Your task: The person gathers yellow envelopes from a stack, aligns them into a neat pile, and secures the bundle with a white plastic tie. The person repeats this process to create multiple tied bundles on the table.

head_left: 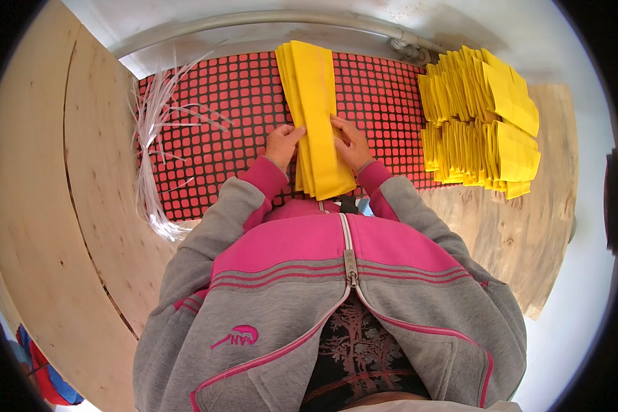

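Yellow sheet stack (314,117) pinched both sides, mid-mat, near edge.
Left hand (283,143) and right hand (351,143) curled on long edges over red grid mat (226,117). Probably light, floppy, slippery layers; best gripped at edges, squared before lifting.

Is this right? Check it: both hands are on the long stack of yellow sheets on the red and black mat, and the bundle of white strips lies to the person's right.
Not quite. The head view shows the bundle of white strips to the person's left. The rest holds: left hand and right hand are on the long stack of yellow sheets on the red and black mat.
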A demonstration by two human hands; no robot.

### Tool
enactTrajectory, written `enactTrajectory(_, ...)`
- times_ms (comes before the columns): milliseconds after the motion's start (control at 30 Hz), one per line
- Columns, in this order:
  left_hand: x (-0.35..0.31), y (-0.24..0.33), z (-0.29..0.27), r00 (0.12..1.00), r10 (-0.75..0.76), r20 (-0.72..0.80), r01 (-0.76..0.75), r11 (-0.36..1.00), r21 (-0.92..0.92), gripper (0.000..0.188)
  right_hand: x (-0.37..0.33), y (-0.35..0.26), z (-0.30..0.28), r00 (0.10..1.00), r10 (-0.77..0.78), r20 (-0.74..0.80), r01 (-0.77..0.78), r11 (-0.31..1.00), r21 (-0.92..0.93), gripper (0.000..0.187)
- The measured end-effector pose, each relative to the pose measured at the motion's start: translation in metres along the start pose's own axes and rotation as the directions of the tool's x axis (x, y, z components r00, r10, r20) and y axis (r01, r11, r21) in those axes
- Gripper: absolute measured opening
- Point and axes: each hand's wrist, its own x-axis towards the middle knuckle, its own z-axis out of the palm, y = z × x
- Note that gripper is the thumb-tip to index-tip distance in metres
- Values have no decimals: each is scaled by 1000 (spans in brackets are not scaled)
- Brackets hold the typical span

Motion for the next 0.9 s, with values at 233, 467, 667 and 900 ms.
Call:
enactTrajectory(233, -16, 11, 31, 949, 314, 21, -315, 947, 61, 42, 1, -16, -9, 988, 146, 42, -152, 930, 336, 37)
enactTrajectory(467, -14, 13, 35, 948, 318, 29, -318, 933, 166, 42, 4, -20, -12, 987, 155, 31, -157, 940, 303, 37)
enactTrajectory(667, -5, 9, 29, 961, 276, 26, -277, 960, 53, 44, 4, -14, -13, 994, 111, 2, -109, 973, 202, 39)
enactTrajectory(900, 11, -7, 8, 956, 292, -42, -275, 934, 227, 41, 4, -8, -4, 994, 94, -59, -83, 982, 172, 35)
